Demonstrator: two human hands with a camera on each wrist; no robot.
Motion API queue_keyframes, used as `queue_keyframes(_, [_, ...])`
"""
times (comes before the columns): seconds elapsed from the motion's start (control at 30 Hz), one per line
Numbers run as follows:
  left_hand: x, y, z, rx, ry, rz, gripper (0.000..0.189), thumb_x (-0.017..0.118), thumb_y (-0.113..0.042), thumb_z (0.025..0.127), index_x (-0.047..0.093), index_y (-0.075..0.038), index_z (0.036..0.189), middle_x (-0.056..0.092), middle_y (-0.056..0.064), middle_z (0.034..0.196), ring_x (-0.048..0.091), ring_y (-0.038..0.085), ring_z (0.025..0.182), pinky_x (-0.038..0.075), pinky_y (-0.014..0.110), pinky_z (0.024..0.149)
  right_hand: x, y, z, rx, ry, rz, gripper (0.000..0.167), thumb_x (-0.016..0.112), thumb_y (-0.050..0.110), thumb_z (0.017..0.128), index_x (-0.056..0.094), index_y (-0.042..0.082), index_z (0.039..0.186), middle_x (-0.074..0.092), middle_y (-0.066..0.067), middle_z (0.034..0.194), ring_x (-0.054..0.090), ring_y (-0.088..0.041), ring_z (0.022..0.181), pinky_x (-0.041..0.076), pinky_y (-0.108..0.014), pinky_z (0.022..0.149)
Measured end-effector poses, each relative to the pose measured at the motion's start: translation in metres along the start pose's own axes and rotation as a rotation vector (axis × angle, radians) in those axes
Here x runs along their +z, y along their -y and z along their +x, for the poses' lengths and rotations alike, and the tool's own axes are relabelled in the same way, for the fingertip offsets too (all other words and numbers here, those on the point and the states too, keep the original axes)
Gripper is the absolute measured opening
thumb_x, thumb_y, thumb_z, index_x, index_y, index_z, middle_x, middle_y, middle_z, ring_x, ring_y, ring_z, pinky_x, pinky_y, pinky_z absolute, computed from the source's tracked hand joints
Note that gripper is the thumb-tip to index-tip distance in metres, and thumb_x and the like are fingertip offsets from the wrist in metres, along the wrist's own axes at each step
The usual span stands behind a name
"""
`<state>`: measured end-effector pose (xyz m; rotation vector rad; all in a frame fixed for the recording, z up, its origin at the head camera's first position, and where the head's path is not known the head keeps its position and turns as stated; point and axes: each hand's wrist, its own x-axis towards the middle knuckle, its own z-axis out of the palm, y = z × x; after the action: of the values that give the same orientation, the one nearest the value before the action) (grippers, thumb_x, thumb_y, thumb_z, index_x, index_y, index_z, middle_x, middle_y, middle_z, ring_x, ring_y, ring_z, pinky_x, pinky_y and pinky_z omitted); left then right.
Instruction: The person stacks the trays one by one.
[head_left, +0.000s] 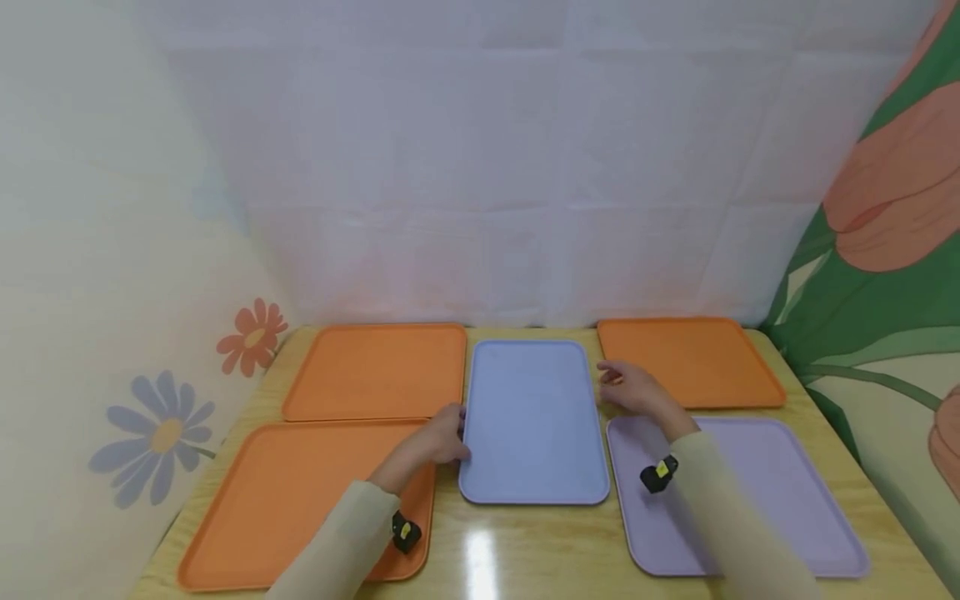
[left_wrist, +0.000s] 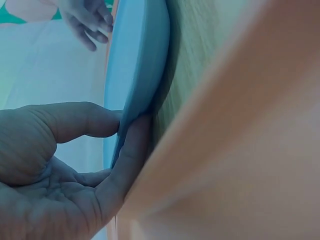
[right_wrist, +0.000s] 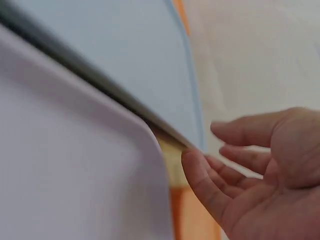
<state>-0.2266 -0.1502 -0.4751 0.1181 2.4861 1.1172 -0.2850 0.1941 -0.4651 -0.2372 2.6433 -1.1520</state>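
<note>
A light blue tray [head_left: 534, 417] lies lengthwise in the middle of the wooden table. My left hand [head_left: 444, 435] pinches its left rim, thumb above and a finger underneath, as the left wrist view shows. By the tray's right side is my right hand [head_left: 633, 390], over the gap between the orange and purple trays. In the right wrist view the thumb and fingers of this hand [right_wrist: 260, 170] are spread apart with nothing gripped. One fingertip comes close to the blue tray's edge [right_wrist: 196, 115]; whether it touches, I cannot tell.
Two orange trays, one at the back left [head_left: 382, 371] and one at the front left [head_left: 300, 500], flank the blue one. Another orange tray [head_left: 690, 358] lies back right, with a purple tray [head_left: 772, 492] in front. A white cloth [head_left: 510, 167] hangs behind the table [head_left: 525, 550].
</note>
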Motion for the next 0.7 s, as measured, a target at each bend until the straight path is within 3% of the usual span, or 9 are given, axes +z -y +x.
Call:
queue_keyframes(0.13, [0.000,-0.001,0.000,-0.003,0.013,-0.006,0.068,0.072,0.014,0.079,0.039,0.017,0.138,0.059,0.025,0.116,0.064,0.030,0.095,0.061,0.038,0.066,-0.022,-0.008,-0.015,-0.032,0.020,-0.022,0.054,0.062,0.014,0.097,0.047,-0.005,0.145,0.057,-0.027,0.135,0.055,-0.044,0.124,0.046,-0.055,0.103])
queue_keyframes(0.27, [-0.001,-0.002,-0.001,-0.009,0.019,-0.023,0.068,0.071,0.015,0.080,0.038,0.017,0.139,0.058,0.025,0.116,0.064,0.031,0.094,0.061,0.039,0.066,-0.040,-0.017,-0.030,-0.014,0.040,-0.030,0.057,0.062,0.020,0.100,0.043,-0.002,0.150,0.053,-0.027,0.141,0.051,-0.046,0.128,0.044,-0.058,0.105])
queue_keyframes(0.7, [-0.001,0.000,0.000,0.001,0.029,0.037,0.073,0.071,0.011,0.081,0.034,0.017,0.143,0.054,0.030,0.128,0.061,0.034,0.106,0.061,0.039,0.071,-0.082,-0.052,-0.084,-0.049,0.006,-0.033,0.065,0.064,0.030,0.100,0.039,-0.003,0.151,0.052,-0.030,0.141,0.055,-0.046,0.123,0.050,-0.056,0.099])
